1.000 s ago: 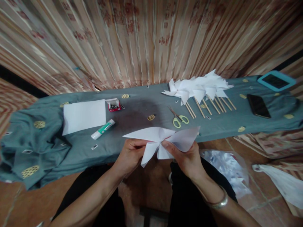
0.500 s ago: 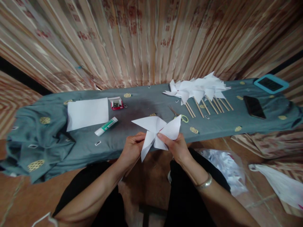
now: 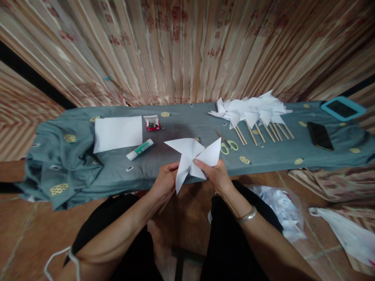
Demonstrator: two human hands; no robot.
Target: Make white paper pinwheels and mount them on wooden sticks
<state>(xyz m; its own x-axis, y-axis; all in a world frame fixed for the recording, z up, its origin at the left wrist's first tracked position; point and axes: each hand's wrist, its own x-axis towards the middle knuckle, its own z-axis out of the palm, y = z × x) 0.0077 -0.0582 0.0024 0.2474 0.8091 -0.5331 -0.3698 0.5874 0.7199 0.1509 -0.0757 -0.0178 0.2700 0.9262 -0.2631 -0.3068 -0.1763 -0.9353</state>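
A white paper pinwheel [image 3: 187, 148] with pointed blades is held up over the front edge of the cloth-covered table. My left hand [image 3: 166, 180] grips its left side from behind, with most of the fingers hidden by the paper. My right hand [image 3: 217, 176] is closed on the other side, the thumb pressing on the centre where the folded tips meet. Whether a stick is behind the paper cannot be seen. Just beyond the right blade lie scissors [image 3: 230, 146] with light green handles.
Left on the table are white paper sheets [image 3: 118, 134], a glue stick [image 3: 140, 149] and an open red box [image 3: 152, 124] of small metal pieces. Pinwheels on sticks [image 3: 252, 111] lie overlapped at right, near a phone [image 3: 320, 136] and blue-framed tablet [image 3: 342, 108]. A plastic bag [image 3: 278, 207] rests on the floor.
The camera view has shifted, so the table things appear farther right. Both hands keep hold of the pinwheel, the right thumb still at its centre. More of the scissors' handles shows.
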